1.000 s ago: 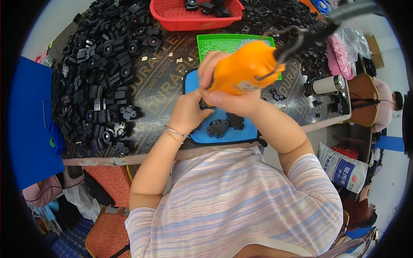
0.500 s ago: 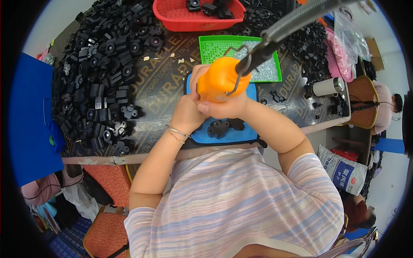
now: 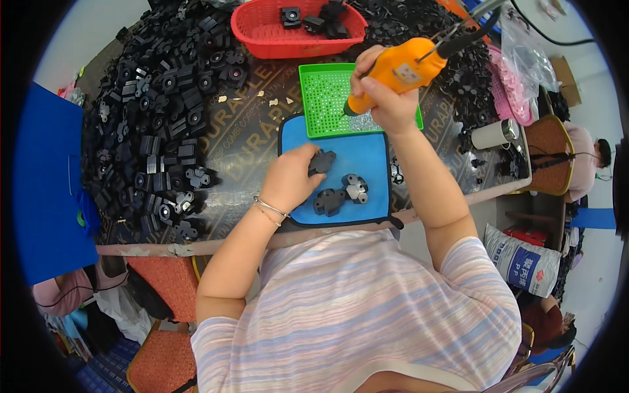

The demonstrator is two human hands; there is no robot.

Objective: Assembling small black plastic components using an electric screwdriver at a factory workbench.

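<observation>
My right hand [image 3: 393,108] is wrapped round an orange electric screwdriver [image 3: 413,64], held tilted with its dark tip low over the green tray [image 3: 320,98]. Small silver screws [image 3: 362,123] lie in that tray, partly hidden by the hand. On the blue mat [image 3: 370,149] my left hand [image 3: 291,175] grips a black plastic part [image 3: 323,161] between thumb and fingers. Nearer to me on the mat rest another black part [image 3: 329,202] and a part with a shiny grey face [image 3: 356,188].
Black parts [image 3: 154,157] are heaped across the table's left side. Behind the tray stands a red basket [image 3: 295,46] holding several parts. More small black pieces [image 3: 452,85] lie at right, by a white cylindrical bottle [image 3: 491,135]. The screwdriver hangs from a cable at upper right.
My hands have parted. The right has carried the screwdriver up and right, from over the mat to the green tray. My left has come down onto a black part on the mat.
</observation>
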